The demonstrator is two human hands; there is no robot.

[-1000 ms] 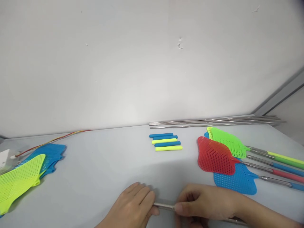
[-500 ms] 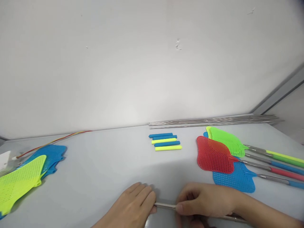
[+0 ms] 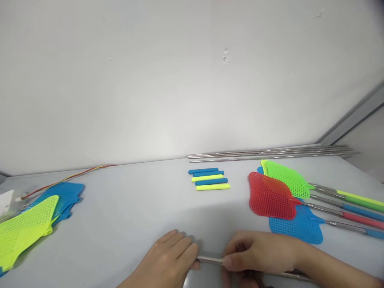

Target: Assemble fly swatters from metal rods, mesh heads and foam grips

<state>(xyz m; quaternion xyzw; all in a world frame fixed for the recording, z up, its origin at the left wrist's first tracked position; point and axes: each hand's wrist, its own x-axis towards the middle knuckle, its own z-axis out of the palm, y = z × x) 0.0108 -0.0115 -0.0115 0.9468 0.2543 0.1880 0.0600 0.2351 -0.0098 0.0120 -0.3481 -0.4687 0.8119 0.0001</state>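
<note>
Both hands grip a thin silver metal rod (image 3: pixel 210 260) low over the grey table. My left hand (image 3: pixel 171 260) is closed round its left end, with the back of the hand facing up. My right hand (image 3: pixel 255 256) pinches the rod a short way to the right, thumb along it. More of the metal shows beyond the right palm, under the wrist. What lies inside the left fist is hidden. Close to my right forearm are finished fly swatters, a red one (image 3: pixel 271 196) over a blue one (image 3: pixel 297 226).
Blue and yellow plastic sleeves (image 3: pixel 211 181) lie in a row mid-table. Several metal rods (image 3: pixel 270 153) rest along the wall. A green fly swatter (image 3: pixel 288 180) is at right. Yellow swatter heads (image 3: pixel 30 224) and blue swatter heads (image 3: pixel 64 196) lie left, beside a white box (image 3: pixel 9 204) with wires.
My left hand has shifted very slightly to the right with the rod. The right hand keeps the same grip, and the other things stay where they were.
</note>
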